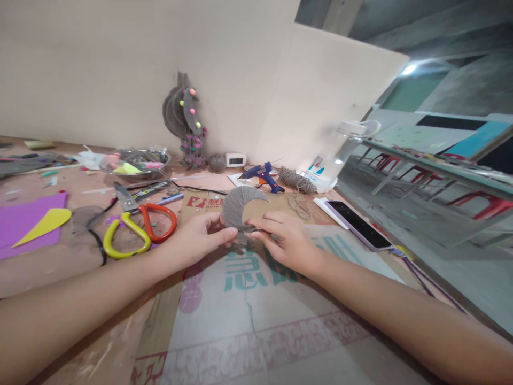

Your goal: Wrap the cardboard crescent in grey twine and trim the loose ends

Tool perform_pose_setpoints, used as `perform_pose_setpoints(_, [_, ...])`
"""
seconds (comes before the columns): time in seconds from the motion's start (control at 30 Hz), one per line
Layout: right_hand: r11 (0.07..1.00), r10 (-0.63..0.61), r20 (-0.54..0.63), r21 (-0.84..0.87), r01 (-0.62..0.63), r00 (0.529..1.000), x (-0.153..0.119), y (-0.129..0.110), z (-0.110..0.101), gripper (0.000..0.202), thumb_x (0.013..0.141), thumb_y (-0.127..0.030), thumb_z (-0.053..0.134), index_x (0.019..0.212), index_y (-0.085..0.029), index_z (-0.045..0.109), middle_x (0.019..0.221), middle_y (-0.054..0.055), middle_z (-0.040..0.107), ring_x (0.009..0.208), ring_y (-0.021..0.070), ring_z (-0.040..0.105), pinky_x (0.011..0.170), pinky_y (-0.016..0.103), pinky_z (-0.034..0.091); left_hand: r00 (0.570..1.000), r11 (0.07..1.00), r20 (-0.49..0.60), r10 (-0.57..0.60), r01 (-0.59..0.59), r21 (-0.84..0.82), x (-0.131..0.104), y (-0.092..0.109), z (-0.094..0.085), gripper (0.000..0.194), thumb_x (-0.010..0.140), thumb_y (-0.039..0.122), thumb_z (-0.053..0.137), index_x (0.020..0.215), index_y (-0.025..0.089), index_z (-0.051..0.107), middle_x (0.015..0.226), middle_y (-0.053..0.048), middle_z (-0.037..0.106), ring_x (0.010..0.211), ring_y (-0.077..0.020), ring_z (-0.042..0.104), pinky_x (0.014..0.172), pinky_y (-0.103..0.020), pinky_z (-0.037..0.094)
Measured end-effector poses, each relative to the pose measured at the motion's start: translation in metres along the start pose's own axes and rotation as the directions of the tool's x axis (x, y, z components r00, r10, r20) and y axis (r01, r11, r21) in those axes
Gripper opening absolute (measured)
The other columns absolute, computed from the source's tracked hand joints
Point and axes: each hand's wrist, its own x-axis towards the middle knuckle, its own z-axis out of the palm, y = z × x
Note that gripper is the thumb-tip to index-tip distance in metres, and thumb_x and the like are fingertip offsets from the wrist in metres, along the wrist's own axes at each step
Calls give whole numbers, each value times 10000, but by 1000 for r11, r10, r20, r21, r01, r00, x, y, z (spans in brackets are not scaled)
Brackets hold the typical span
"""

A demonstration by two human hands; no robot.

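Note:
My left hand (pixel 200 235) and my right hand (pixel 284 240) both pinch the lower end of a grey yarn-wrapped crescent (pixel 237 206), held upright just above a flattened cardboard sheet (pixel 256 321) on the table. The fingertips of both hands meet at the crescent's bottom tip. A loose strand of grey yarn (pixel 298 206) lies just behind my right hand, leading toward a yarn bundle (pixel 296 181).
Yellow-handled and red-handled scissors (pixel 138 227) lie left of my left hand. A blue glue gun (pixel 262 175), a phone (pixel 358 224), a box cutter (pixel 124 198), purple foam sheet (pixel 24 222), a bowl of craft bits (pixel 134 163) and finished crescents with pom-poms (pixel 185 115) against the wall surround them.

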Motion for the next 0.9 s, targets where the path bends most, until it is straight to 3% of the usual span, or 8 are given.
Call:
perform_pose_setpoints(0.33, [1000,-9,-21,1,9,1000,1,1,2,261,922,-297,457,1001,-157,663,739,50,607,677,146,519,617,257,371,1000,998,19,-16,17,-54,0,1,1,144,801,276,571,882,159,597,730,15,613,652,-104,549,639,-231,442])
perform_pose_setpoints(0.57, [983,138,-78,130,-127,987,-2,4,4,261,891,-314,491,1030,-141,629,782,63,617,704,158,546,654,279,413,1000,999,8,-14,14,-34,0,2,0,153,807,313,572,838,165,595,692,22,599,644,-107,545,635,-231,434])
perform_pose_setpoints(0.67, [919,290,9,276,-281,957,0,-2,4,242,829,-350,572,957,-151,625,801,50,640,692,150,566,646,271,435,1000,1000,10,-4,4,-24,0,0,0,176,804,323,569,887,170,603,741,9,625,678,-121,568,657,-242,446])
perform_pose_setpoints(0.77, [761,432,184,451,-466,883,7,-12,4,235,752,-363,651,860,-156,625,749,16,635,650,126,560,611,241,440,999,1000,51,10,-10,3,0,-4,0,239,798,349,573,946,167,617,866,-25,666,767,-151,598,712,-267,459])
perform_pose_setpoints(0.9, [670,427,283,539,-511,859,15,-22,3,164,744,-306,643,697,-153,604,630,-29,536,565,84,462,536,201,380,995,998,103,-12,5,68,0,-7,1,276,778,391,595,919,159,644,917,-48,687,839,-187,612,752,-294,463])
